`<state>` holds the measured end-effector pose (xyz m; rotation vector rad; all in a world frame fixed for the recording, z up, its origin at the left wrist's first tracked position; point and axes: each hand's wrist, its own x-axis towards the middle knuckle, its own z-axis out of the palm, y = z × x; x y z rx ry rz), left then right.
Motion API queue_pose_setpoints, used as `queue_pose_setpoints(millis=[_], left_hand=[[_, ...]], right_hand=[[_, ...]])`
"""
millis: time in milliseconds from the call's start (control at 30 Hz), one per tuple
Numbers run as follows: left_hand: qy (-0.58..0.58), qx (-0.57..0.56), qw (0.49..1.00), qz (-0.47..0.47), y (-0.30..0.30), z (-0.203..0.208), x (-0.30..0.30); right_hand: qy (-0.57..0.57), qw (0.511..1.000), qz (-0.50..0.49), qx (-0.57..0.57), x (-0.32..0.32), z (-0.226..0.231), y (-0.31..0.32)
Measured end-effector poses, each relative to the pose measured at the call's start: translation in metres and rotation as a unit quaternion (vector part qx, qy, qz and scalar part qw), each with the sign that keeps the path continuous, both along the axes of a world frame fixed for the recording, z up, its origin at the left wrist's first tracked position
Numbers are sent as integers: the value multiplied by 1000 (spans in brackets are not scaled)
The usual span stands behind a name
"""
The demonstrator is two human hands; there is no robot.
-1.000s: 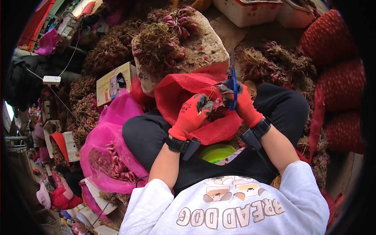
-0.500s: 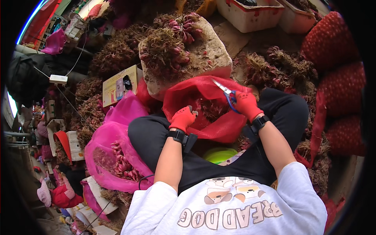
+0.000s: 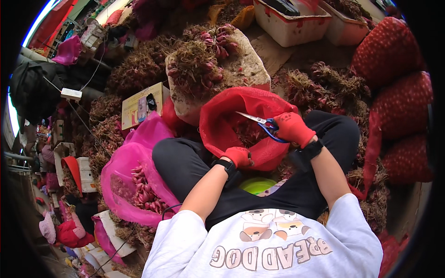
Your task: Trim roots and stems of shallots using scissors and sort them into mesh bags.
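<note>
My right hand (image 3: 293,128), in a red glove, grips scissors (image 3: 266,124) by their blue handles. The blades point left across the mouth of a red mesh bag (image 3: 218,104) between my legs. My left hand (image 3: 238,156), also gloved in red, is closed on the bag's near rim with its fingers curled. Inside the bag lie dark reddish scraps or shallots (image 3: 250,132), partly hidden by the scissors and the mesh. Beside my left knee rests a pink mesh bag (image 3: 116,171) with shallots (image 3: 148,197) showing through its opening.
A foam block (image 3: 252,60) holding bunched shallots (image 3: 199,62) stands ahead. More bunches (image 3: 324,85) lie to the right, near full red sacks (image 3: 387,46). White foam boxes (image 3: 292,23) are at the back. A carton (image 3: 143,104) with a phone stands left; a green bowl (image 3: 257,185) sits below the bag.
My left hand has moved right and nearer to me, onto the bag's rim. The bag's mouth has shifted and stands rounder. The scissors have lowered and tilted flatter, pointing left.
</note>
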<state>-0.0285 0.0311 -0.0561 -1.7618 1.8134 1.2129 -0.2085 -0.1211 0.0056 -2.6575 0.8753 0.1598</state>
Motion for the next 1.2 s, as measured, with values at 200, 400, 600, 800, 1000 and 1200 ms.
queue_pose_setpoints(millis=[200, 400, 600, 800, 1000, 1200], left_hand=[[138, -93, 960, 224, -3, 21, 25], [572, -140, 668, 455, -11, 69, 39], [583, -105, 682, 429, -12, 89, 22], [590, -157, 626, 486, -16, 55, 16], [655, -70, 543, 521, -18, 66, 21], [614, -79, 579, 530, -18, 74, 5]], right_hand=[[64, 994, -76, -41, -17, -17, -20], [-271, 708, -130, 639, 0, 28, 15], [-363, 586, -199, 696, 26, 21, 37], [-353, 650, -230, 633, 28, -2, 43], [-457, 634, -199, 591, 31, -15, 21], [-464, 728, -82, 499, 45, 10, 31]])
